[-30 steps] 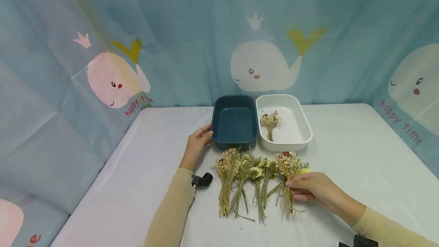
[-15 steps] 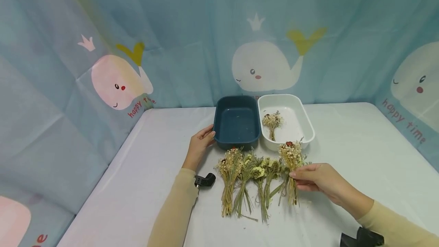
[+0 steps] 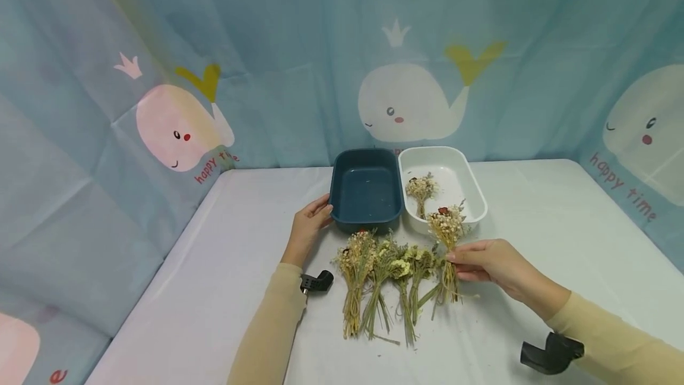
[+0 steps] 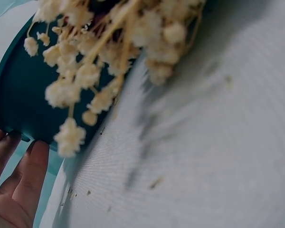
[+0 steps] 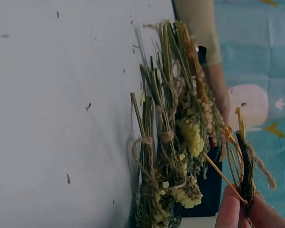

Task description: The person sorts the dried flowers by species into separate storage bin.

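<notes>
hanging at far left, a blue curtain [image 3: 278, 76] shows a pink whale print [image 3: 168, 129]; the curtain also spans the back and right.

left hand [image 3: 309, 218]: at the left side of the blue tub [image 3: 369, 186]. per left wrist view, fingers fairly straight, tips touching the tub wall; nothing clasped. black wrist mount [image 3: 319, 281] sits beside the tan cuff.

in front of the blue tub, on the white table [image 3: 256, 212]: a row of dried bunches, heads toward the tub, stems toward the person. leftmost, a straw-coloured bunch [image 3: 354, 278] with cream florets; to its right, green-stemmed yellow bunches [image 3: 407, 272], close together and overlapping, exact count unclear. right wrist view shows twine ties on the stems, plus loose bits scattered on the table.

just right of the blue tub: white tub [image 3: 472, 212]. inside, near its left wall, lies a small bunch [image 3: 422, 188], cream with a dark red bloom.

held bunch [image 3: 447, 224]: cream florets, one red bloom, tilted; head overlaps the white tub's near rim in head view, contact unclear.

right hand [image 3: 494, 263]: thumb and fingers pinching the held bunch by its stems, twine visible below the grip. second mount [image 3: 553, 354] at the right wrist.
</notes>
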Available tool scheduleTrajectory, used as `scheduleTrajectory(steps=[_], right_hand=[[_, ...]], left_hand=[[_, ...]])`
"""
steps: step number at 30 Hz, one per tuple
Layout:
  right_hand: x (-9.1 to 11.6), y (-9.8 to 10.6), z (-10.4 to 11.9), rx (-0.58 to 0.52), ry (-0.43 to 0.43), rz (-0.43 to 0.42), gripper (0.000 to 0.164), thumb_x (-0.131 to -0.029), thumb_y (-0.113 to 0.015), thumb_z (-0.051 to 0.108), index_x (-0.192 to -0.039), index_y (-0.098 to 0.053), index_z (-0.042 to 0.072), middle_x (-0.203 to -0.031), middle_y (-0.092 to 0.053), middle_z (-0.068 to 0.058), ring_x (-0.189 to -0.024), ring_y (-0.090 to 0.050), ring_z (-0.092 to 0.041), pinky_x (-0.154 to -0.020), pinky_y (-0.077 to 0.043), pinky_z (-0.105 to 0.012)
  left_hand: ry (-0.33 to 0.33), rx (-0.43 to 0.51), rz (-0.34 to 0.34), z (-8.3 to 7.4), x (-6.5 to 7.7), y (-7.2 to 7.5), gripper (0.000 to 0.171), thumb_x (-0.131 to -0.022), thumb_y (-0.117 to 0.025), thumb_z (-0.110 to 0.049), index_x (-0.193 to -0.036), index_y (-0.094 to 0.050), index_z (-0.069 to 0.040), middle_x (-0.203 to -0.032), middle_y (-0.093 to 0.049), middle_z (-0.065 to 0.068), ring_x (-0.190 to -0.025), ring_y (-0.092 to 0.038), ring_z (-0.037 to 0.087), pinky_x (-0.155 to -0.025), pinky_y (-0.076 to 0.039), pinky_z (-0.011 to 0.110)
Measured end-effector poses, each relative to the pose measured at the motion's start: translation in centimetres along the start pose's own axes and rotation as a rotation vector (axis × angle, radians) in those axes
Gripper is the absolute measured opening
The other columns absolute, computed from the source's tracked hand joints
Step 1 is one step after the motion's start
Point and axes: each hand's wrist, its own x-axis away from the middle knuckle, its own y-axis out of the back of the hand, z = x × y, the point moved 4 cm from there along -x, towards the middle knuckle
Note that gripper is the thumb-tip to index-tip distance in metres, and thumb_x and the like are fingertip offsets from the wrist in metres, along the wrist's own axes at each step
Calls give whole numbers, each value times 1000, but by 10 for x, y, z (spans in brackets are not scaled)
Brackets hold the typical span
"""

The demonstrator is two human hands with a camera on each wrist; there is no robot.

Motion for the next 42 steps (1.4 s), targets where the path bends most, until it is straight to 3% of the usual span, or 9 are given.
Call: scheduleTrajectory(steps=[5,13,21,24,27,33,36,39,42], right_hand=[[-4,3,5,5,6,0,33,-93,-71,16,-115,-69,-9,-86,-76,2,-72,-72,-5,-74,-63,-22],[-12,10,16,7,33,-15,12,-93,-72,16,-100,-77,8,-86,-76,4,-73,-72,-4,-77,-63,-22],[-22,9,21,18,16,-28,43,-94,-70,14,-125,-61,-13,-89,-76,2,-72,-72,-4,-77,-63,-22],[-29,10,25,5,24,-30,46,-94,-69,13,-128,-57,-17,-89,-77,1,-73,-72,-5,-77,-63,-21],[-34,11,31,-11,28,-37,45,-94,-70,13,-127,-58,-14,-89,-77,1,-75,-73,-5,-78,-63,-21],[-46,16,45,-36,27,-71,28,-93,-72,14,-114,-67,-3,-85,-75,5,-75,-72,-4,-78,-62,-21],[-57,20,46,-36,45,-86,38,-92,-73,15,-121,-64,-6,-88,-76,4,-77,-73,-5,-80,-62,-22],[-81,30,35,-71,83,-57,42,-89,-76,18,-123,-66,-5,-95,-77,-1,-80,-74,-8,-82,-62,-24],[-96,35,29,-98,82,-57,40,-88,-78,19,-120,-69,-3,-99,-78,-3,-81,-75,-10,-83,-62,-26]], left_hand=[[10,12,-1,0,3,1,46,-99,-63,-19,-143,-54,-8,-147,-54,15,-134,-55,29,-106,-53,41],[2,23,-31,3,3,4,46,-97,-66,-21,-141,-57,-9,-144,-57,15,-129,-59,28,-104,-55,39],[-1,14,-22,3,5,2,47,-97,-67,-23,-141,-57,-9,-144,-58,13,-128,-60,28,-104,-56,38],[-3,9,-18,2,4,0,47,-98,-66,-23,-141,-56,-9,-144,-57,14,-128,-59,28,-104,-55,38],[0,9,-20,2,4,-1,46,-98,-66,-22,-141,-57,-9,-145,-57,14,-129,-59,28,-104,-55,39],[-5,6,-16,3,4,-2,47,-98,-66,-23,-142,-56,-9,-145,-56,14,-129,-59,27,-103,-56,38],[-12,7,-15,2,2,-1,48,-98,-66,-24,-142,-56,-8,-145,-56,15,-128,-60,27,-103,-56,37],[-12,8,-16,1,2,0,47,-98,-65,-23,-142,-56,-8,-144,-57,15,-127,-61,26,-103,-56,37],[-13,7,-15,1,1,0,46,-98,-65,-22,-141,-57,-8,-144,-57,15,-125,-62,24,-103,-56,39]])
